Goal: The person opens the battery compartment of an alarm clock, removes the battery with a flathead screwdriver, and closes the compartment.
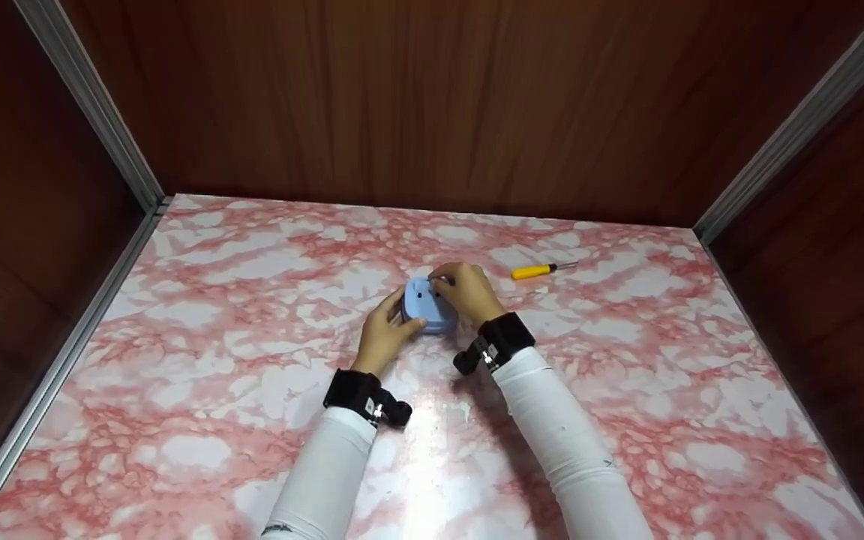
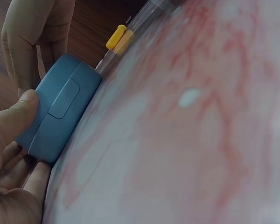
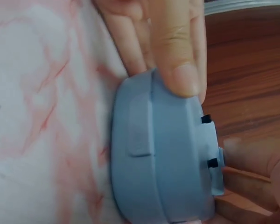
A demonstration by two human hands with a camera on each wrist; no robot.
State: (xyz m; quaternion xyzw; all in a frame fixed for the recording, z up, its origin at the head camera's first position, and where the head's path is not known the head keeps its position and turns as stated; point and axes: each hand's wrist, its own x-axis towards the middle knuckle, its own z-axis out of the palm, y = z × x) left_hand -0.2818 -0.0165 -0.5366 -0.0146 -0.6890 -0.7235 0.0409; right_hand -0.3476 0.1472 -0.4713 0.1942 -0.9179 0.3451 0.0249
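On the red-and-white marbled bench (image 1: 199, 450), a rounded blue plastic case (image 1: 427, 307) is sitting. The left grip (image 1: 387, 330), thumb and fingers parted around it, is holding its side; the right grip (image 1: 471, 291), nearly closed, is pinching its small pale-blue flap (image 3: 212, 142). Uneven pulling could be risking a slip or snapped flap. The case is hiding any contents.
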